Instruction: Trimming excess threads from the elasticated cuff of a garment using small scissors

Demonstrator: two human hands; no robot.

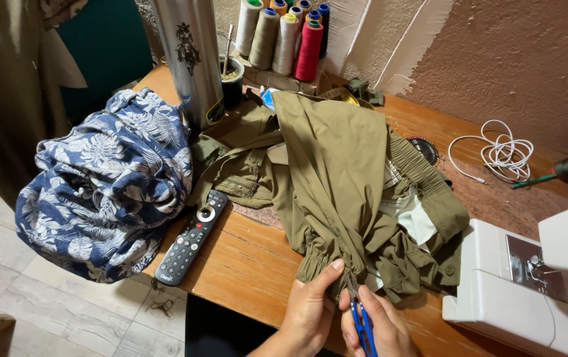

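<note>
We sit at a wooden table [244, 264] with an olive-green garment [343, 185] heaped at its middle. Our left hand [310, 314] pinches the gathered hem of the garment [327, 264] between thumb and fingers, closed on the cloth. Our right hand [379, 327] is wrapped shut around a pair of blue-handled thread snips [360, 317], blades up against a seam near the hem.

Snips: long axis runs near vertical in the head view, tips pointing to about 12 o'clock, slightly toward 11, handles toward 6. The garment's long fold runs from 12 down to 6, ending at our hands.

Risks, as we judge them:
- Blade tips sit close to the left thumb; a slip in the pull could nick it.
- Tips could catch cloth rather than thread and cut the fabric, since the hem is bunched and layers are hard to tell apart.

Around us: a blue floral cloth [105, 185] at 9 o'clock overhanging the table edge, a black remote [191, 238] just beside it, a steel flask [191, 59] at 11, thread cones [284, 36] at 12, a coiled white cable [502, 155] at 2, a white sewing machine [528, 284] at 4.
</note>
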